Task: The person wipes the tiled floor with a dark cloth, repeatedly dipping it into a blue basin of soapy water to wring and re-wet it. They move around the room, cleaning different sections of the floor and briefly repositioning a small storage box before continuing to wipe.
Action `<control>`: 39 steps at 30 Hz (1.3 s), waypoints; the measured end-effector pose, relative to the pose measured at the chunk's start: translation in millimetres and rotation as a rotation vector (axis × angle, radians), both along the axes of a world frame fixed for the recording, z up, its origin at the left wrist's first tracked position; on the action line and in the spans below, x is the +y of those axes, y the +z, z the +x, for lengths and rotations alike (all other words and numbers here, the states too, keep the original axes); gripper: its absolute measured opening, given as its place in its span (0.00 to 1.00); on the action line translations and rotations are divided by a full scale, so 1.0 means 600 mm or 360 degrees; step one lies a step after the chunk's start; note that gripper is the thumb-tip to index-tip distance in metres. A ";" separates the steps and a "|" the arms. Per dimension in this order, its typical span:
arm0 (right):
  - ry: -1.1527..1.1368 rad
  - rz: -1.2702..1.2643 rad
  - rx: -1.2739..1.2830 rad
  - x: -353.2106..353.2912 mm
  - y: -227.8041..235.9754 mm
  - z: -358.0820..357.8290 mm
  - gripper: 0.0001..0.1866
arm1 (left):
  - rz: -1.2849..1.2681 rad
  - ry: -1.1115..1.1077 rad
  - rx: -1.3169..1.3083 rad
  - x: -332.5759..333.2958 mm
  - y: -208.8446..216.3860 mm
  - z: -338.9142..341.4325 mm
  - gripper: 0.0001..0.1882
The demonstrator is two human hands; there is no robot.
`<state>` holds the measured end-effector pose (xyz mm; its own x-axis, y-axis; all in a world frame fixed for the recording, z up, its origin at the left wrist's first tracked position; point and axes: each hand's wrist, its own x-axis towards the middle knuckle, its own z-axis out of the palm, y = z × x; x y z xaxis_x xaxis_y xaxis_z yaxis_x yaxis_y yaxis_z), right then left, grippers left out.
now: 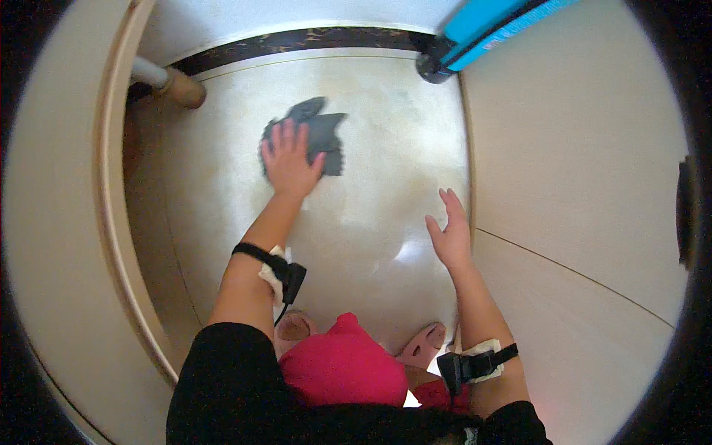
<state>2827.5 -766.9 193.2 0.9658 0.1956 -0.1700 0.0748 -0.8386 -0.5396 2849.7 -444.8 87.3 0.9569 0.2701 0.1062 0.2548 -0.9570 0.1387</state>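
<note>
Under my left hand [292, 167] lies a dark grey cloth [324, 136], crumpled on the pale, glossy floor [371, 208]. The palm presses down on it with the fingers stretched out and spread, and part of the cloth sticks out beyond the fingertips and thumb. My right hand [452, 236] holds nothing. Its fingers are extended and the thumb stands apart, close to the cabinet side on the right. Whether that hand touches anything cannot be told.
A pale cabinet front [571, 163] borders the floor on the right; a wooden-edged panel [111, 178] stands left. A blue object [482, 30] with a dark foot fills the far right corner. A brown-capped leg [185, 89] is at far left. Pink slippers [425, 345] are near my body.
</note>
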 end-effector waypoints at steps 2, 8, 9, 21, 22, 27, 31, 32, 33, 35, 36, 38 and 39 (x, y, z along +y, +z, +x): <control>-0.0020 0.0045 0.0053 0.007 -0.008 -0.003 0.32 | 0.0138 0.0401 0.0009 0.072 -0.007 -0.086 0.38; 0.0095 0.0082 0.0152 0.025 -0.037 -0.040 0.33 | 0.0264 0.1455 0.0353 0.182 -0.006 -0.334 0.38; 0.0075 0.0141 0.0118 0.024 -0.039 -0.049 0.33 | 0.0237 0.1534 0.0430 0.179 -0.006 -0.342 0.38; -0.0440 0.0036 0.0131 -0.013 -0.019 -0.045 0.35 | -0.0128 -0.0253 -0.0181 -0.144 0.013 0.131 0.35; -0.0446 0.0046 0.0116 -0.012 -0.017 -0.043 0.35 | -0.0193 -0.0378 -0.0150 -0.194 0.014 0.167 0.35; -0.0378 0.0031 0.0141 -0.013 -0.026 -0.034 0.34 | -0.0362 -0.1044 0.0190 -0.360 -0.003 0.192 0.35; -0.0371 0.0051 0.0157 0.036 -0.021 0.008 0.33 | -0.0461 -0.1417 0.0164 -0.307 -0.014 0.143 0.35; -0.0355 0.0021 0.0136 0.050 -0.014 0.017 0.33 | -0.0548 -0.1565 0.0101 -0.283 -0.012 0.116 0.35; -0.0337 0.0022 0.0130 0.067 0.001 0.026 0.33 | -0.0655 -0.1720 0.0076 -0.264 -0.002 0.085 0.35; -0.0316 0.0094 0.0078 0.144 0.018 0.062 0.32 | -0.0774 -0.1984 0.0139 -0.171 0.006 0.052 0.36; -0.0299 0.0079 0.0081 0.173 0.028 0.079 0.32 | -0.0821 -0.1995 0.0066 -0.133 0.010 0.043 0.36; -0.0228 0.0053 0.0052 0.242 0.052 0.098 0.32 | -0.0805 -0.2047 0.0108 -0.043 0.022 0.017 0.38; -0.0194 0.0050 0.0039 0.277 0.063 0.103 0.33 | -0.0850 -0.1926 0.0075 0.005 0.029 0.006 0.39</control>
